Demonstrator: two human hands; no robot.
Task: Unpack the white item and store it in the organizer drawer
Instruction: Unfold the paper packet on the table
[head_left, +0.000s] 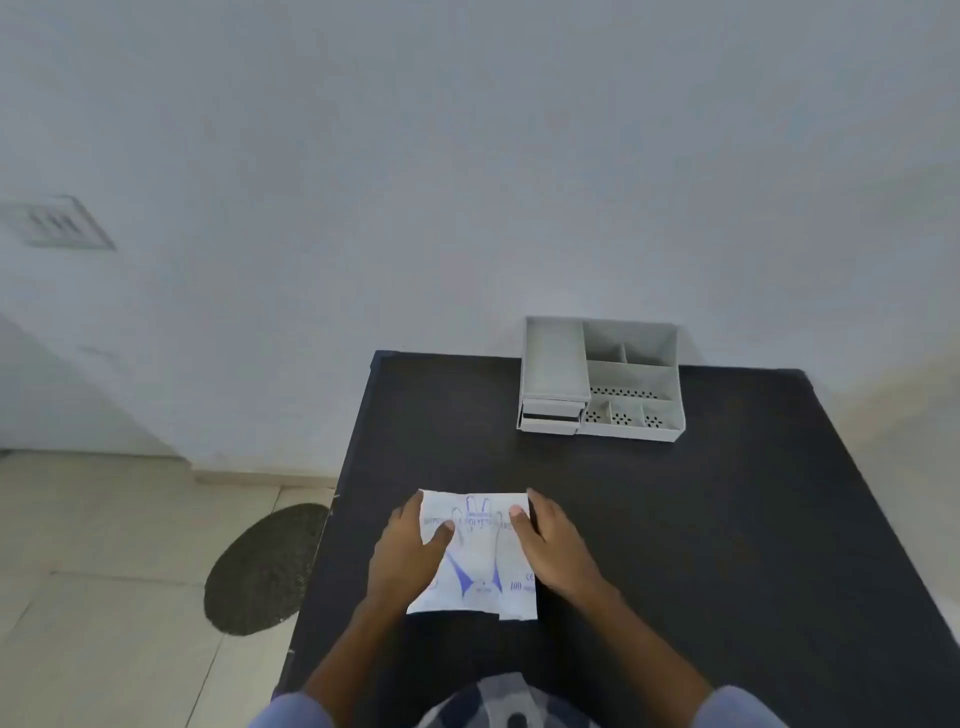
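Your left hand (410, 551) and right hand (550, 545) both grip the white packet (480, 556) by its sides, thumbs pressed on top, as it lies flat near the front of the table (727, 519). Tear it carelessly and the thin contents could spill or slide off the near edge. Farther back, well apart from you, the grey organizer (600, 379) stands by the wall; its drawers (550, 413) look barely open, so a one-handed pull may shove the whole unit back.
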